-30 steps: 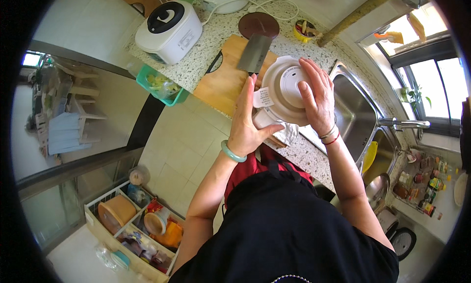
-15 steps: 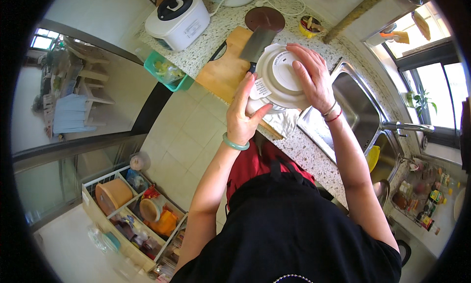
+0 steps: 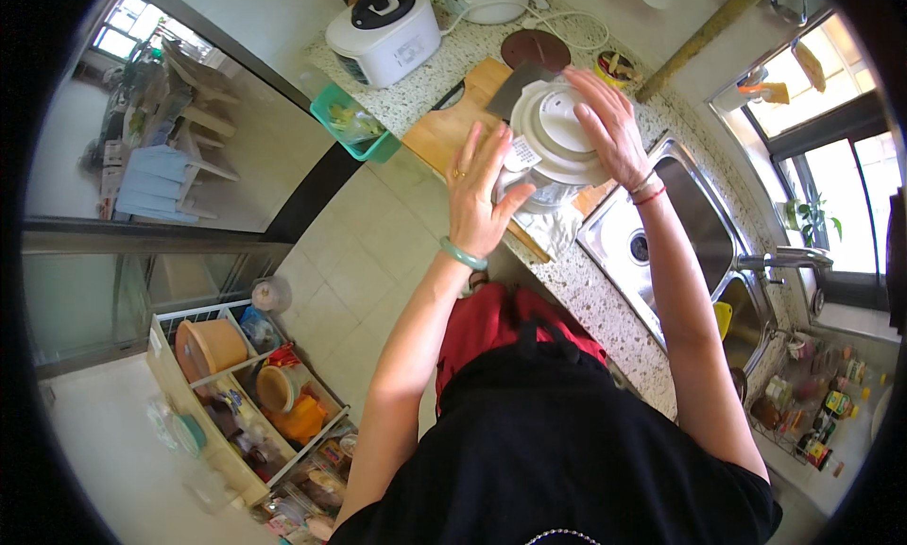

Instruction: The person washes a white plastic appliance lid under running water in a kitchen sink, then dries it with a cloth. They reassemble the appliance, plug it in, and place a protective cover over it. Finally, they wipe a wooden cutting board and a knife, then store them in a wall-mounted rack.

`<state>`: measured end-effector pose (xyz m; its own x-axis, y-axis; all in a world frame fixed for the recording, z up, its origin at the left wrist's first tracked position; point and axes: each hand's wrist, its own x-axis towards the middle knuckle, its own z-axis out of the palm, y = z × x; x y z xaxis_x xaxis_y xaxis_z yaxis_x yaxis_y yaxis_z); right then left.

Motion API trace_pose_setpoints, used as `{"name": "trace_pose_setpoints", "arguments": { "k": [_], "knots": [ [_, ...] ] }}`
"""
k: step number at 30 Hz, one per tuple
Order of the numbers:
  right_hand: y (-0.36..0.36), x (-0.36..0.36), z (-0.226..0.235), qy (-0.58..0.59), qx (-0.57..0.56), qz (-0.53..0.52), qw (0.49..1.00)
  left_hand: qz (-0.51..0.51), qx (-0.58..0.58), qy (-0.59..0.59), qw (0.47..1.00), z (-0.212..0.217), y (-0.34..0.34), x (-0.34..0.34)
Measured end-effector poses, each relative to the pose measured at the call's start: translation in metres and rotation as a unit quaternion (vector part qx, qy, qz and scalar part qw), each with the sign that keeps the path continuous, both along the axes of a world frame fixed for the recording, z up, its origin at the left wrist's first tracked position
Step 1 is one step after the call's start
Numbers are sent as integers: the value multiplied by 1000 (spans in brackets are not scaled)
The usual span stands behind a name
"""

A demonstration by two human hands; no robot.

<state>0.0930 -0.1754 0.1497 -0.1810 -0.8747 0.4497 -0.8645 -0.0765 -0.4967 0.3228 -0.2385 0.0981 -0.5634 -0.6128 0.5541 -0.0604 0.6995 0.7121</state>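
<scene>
White and round, the appliance top sits over a clear bowl, right of upper centre, beside a cleaver blade. I watch my left hand at its left side, fingers straight, thumb wide; my right hand lies spread against its right side, grip firmness unclear.

A black top, red trousers and a beaded chain are worn; the left wrist is circled by a green bangle; the right wrist by a silvery band and red cord.
</scene>
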Motion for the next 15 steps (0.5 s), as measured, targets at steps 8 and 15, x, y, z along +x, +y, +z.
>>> {"name": "trace_pose_setpoints", "arguments": {
  "k": [8,15],
  "knots": [
    [-5,141,74,-608,-148,195,755,-173,508,453,712,80,18,65],
    [-61,294,57,-820,-14,296,490,-96,439,592,669,87,-5,205]
  ]
}}
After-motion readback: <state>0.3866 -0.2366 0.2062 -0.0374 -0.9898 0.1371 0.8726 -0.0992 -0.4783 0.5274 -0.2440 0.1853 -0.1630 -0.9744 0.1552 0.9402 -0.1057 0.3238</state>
